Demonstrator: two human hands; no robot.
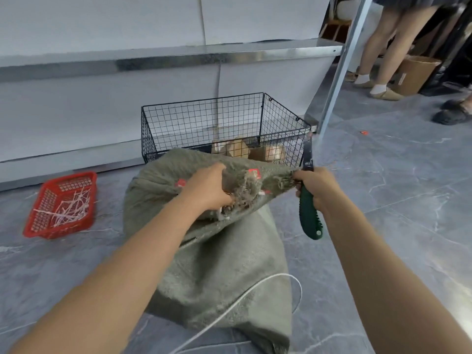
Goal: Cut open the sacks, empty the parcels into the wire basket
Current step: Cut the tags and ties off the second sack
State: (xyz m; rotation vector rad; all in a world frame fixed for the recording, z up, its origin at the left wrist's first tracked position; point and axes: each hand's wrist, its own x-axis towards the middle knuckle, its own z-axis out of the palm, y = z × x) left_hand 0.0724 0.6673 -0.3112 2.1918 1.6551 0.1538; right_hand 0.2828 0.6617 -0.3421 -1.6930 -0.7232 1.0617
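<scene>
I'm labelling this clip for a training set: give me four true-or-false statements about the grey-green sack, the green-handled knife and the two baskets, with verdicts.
1. The right hand grips a green-handled knife. True.
2. The black wire basket holds no parcels. False: brown cardboard parcels lie in it.
3. The left hand grips the frayed mouth of the grey-green woven sack. True.
4. The red plastic basket stands right of the sack. False: it stands to its left, holding white strips.

Sack (219,264) before wire basket (204,118), parcels (240,148) inside; tray (61,204) left.
</scene>
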